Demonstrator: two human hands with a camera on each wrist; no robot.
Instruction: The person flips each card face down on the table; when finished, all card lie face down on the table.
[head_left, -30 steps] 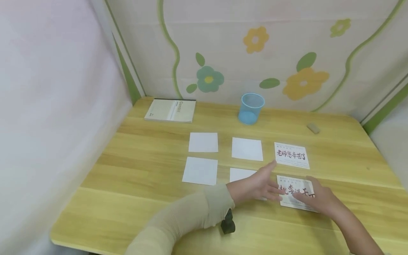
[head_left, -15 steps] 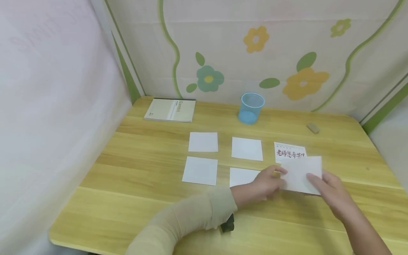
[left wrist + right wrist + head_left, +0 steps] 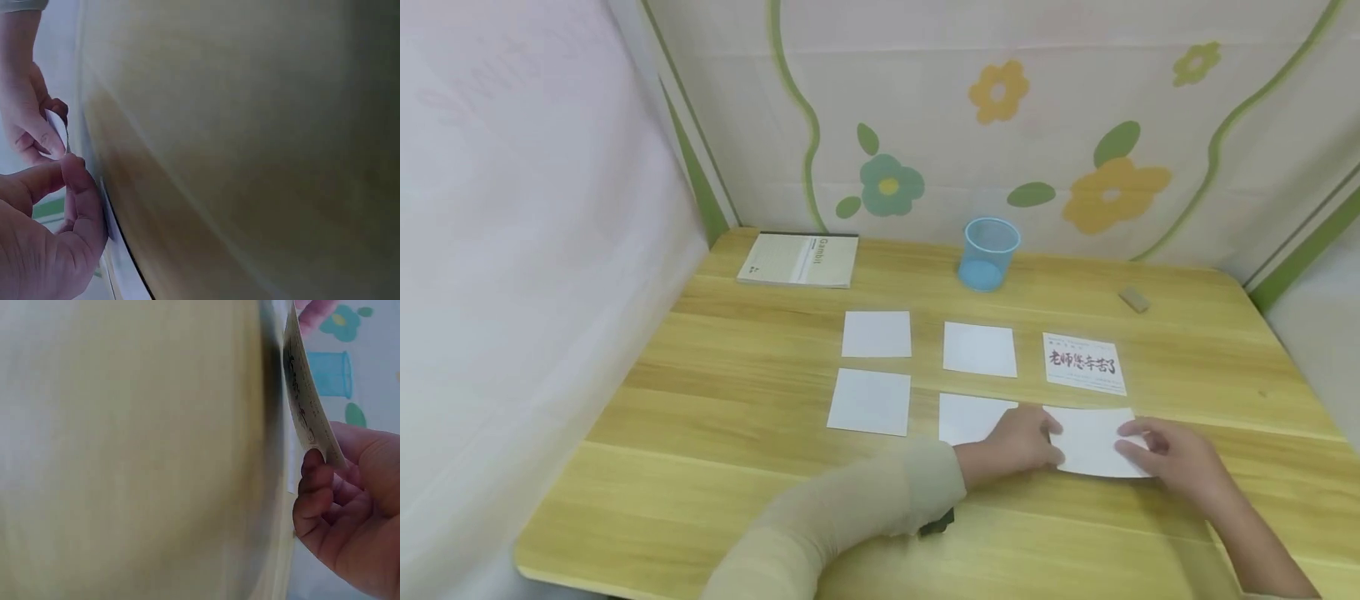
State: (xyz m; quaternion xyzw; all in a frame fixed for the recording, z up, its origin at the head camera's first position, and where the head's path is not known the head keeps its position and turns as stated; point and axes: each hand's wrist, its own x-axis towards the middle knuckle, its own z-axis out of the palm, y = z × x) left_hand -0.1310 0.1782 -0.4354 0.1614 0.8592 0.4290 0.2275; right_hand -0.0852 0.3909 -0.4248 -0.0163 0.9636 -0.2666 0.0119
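A white card (image 3: 1093, 442) is held by both hands just above the near part of the table, blank face up and slightly bowed. My left hand (image 3: 1018, 437) pinches its left edge, and my right hand (image 3: 1180, 454) grips its right edge between thumb and fingers. In the right wrist view, dark writing shows on the underside of the card (image 3: 306, 394). Behind it lies a card with red characters (image 3: 1084, 363), face up. Beneath my left hand and wrist, another blank card (image 3: 973, 417) is partly hidden.
Three more blank cards lie to the left, including a front-left card (image 3: 869, 402). Farther back are a notepad (image 3: 797, 260), a blue mesh cup (image 3: 988, 254) and a small eraser-like block (image 3: 1133, 299). A small black object (image 3: 937, 523) is partly behind the left sleeve.
Both hands have taken hold of the front-right card, lifted it and turned its printed face downward. It has since come lower and nearer the table, uncovering the card with red characters behind.
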